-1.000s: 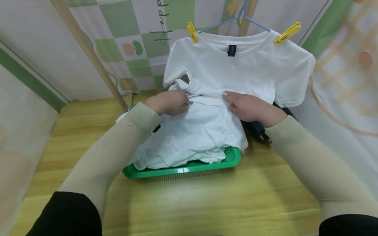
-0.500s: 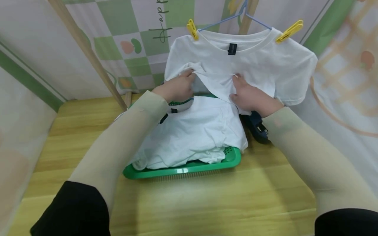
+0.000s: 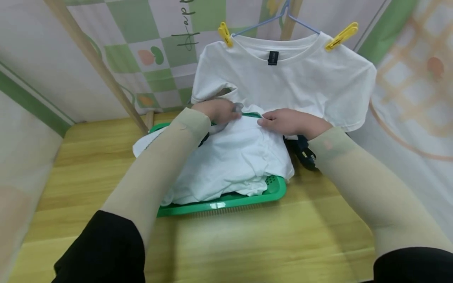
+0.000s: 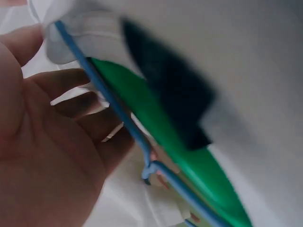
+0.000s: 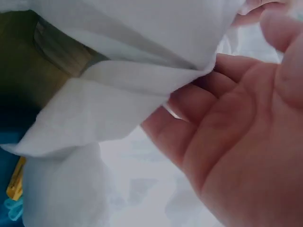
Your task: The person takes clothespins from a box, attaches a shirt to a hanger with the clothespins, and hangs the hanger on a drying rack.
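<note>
A white T-shirt (image 3: pixel 283 80) hangs on a blue hanger (image 3: pixel 260 26), clipped at the shoulders by a yellow clothespin (image 3: pixel 225 34) on the left and another on the right. Near its lower hem my left hand (image 3: pixel 219 111) pinches the cloth. My right hand (image 3: pixel 293 122) holds the hem opposite, its fingers (image 5: pixel 189 101) under the folded edge in the right wrist view. Below both hands, more white T-shirt cloth (image 3: pixel 233 161) fills a green basket (image 3: pixel 226 205). Beside my left hand in the left wrist view lie a blue hanger (image 4: pixel 106 92) and a dark collar label (image 4: pixel 170 90).
A dark blue object (image 3: pixel 304 153) sits right of the basket, partly hidden by my arm. Wooden poles (image 3: pixel 95 67) stand behind, against a patterned curtain (image 3: pixel 166 51). Everything rests on a wood-grain surface (image 3: pixel 262 239).
Half a second ago both hands raised the hanging T-shirt's hem, showing the basket beneath. Now the hands and hem are lower again, just above the pile, and the view has shifted slightly.
</note>
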`<action>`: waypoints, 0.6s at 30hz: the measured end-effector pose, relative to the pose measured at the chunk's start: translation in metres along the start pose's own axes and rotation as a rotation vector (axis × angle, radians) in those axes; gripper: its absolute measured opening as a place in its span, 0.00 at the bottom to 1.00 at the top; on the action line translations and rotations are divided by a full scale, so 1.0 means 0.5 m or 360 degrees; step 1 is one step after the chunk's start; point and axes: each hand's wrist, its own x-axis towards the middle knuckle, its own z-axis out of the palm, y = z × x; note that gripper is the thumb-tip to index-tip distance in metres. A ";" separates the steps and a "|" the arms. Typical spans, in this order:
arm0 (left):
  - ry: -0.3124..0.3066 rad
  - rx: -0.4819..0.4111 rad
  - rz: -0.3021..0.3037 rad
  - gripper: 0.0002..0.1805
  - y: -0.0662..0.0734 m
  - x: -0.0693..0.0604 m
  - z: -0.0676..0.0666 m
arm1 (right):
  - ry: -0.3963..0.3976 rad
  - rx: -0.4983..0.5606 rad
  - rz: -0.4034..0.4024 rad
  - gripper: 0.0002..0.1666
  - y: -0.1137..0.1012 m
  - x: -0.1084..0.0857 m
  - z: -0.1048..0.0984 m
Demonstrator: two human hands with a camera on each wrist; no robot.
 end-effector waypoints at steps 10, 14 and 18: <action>-0.0111 -0.0122 -0.0167 0.41 -0.023 -0.021 0.006 | -0.0300 0.0546 0.0181 0.58 0.025 0.029 0.007; -0.0144 -0.0132 -0.0218 0.40 -0.031 -0.026 0.009 | -0.0239 0.0600 0.0145 0.55 0.035 0.027 0.011; -0.0126 -0.0098 -0.0178 0.38 -0.039 -0.033 0.015 | 0.0033 0.0175 0.0078 0.43 0.026 -0.009 0.007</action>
